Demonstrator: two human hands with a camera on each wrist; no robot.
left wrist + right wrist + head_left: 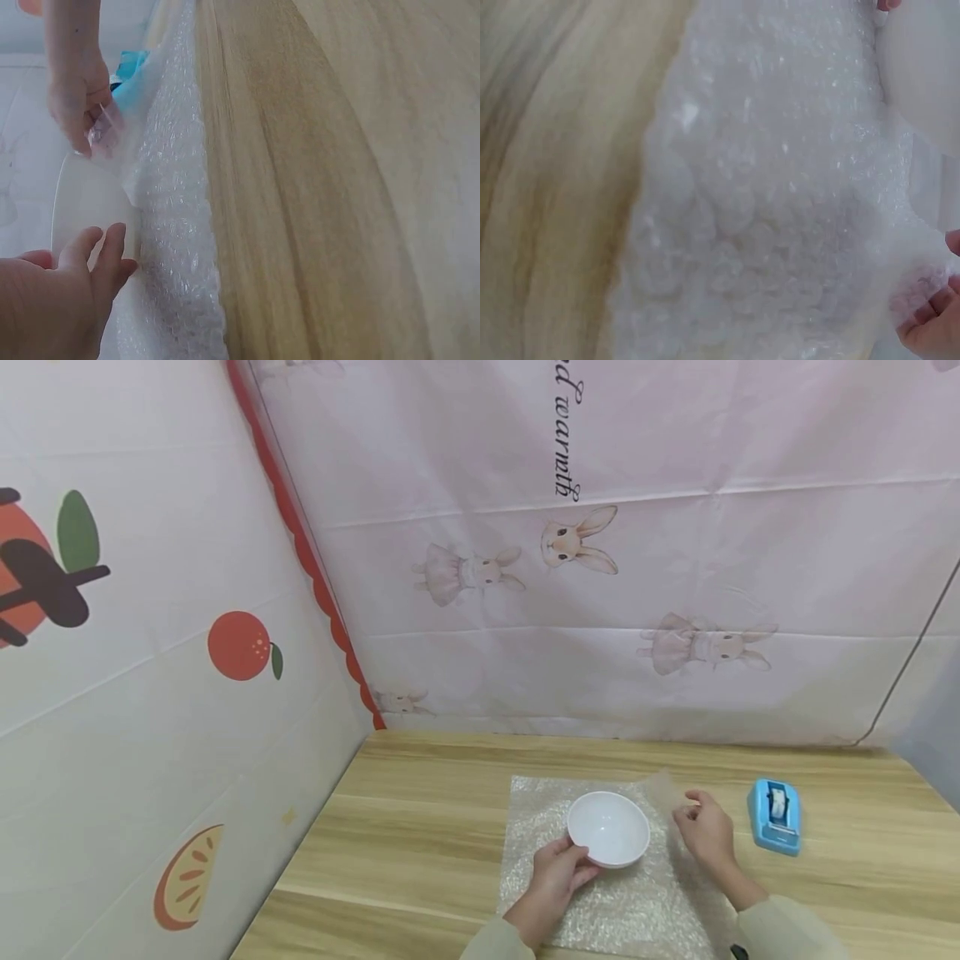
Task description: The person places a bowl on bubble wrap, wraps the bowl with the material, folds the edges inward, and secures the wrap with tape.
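A white bowl (609, 829) stands over a sheet of bubble wrap (536, 827) on the wooden table. My left hand (557, 875) holds the bowl at its near left side, thumb at the rim and fingers against the outer wall, as the left wrist view shows of the bowl (90, 199). To the right of the bowl, my right hand (707, 833) pinches the far right part of the bubble wrap and lifts it off the table. In the right wrist view the raised wrap (919, 289) lies over the fingers of the right hand (936, 330).
A blue tape dispenser (775, 817) with a roll in it stands to the right of my right hand. The wooden table (405, 835) meets a curtain with printed rabbits (525, 677) at the back and a fruit-printed sheet (187, 727) on the left.
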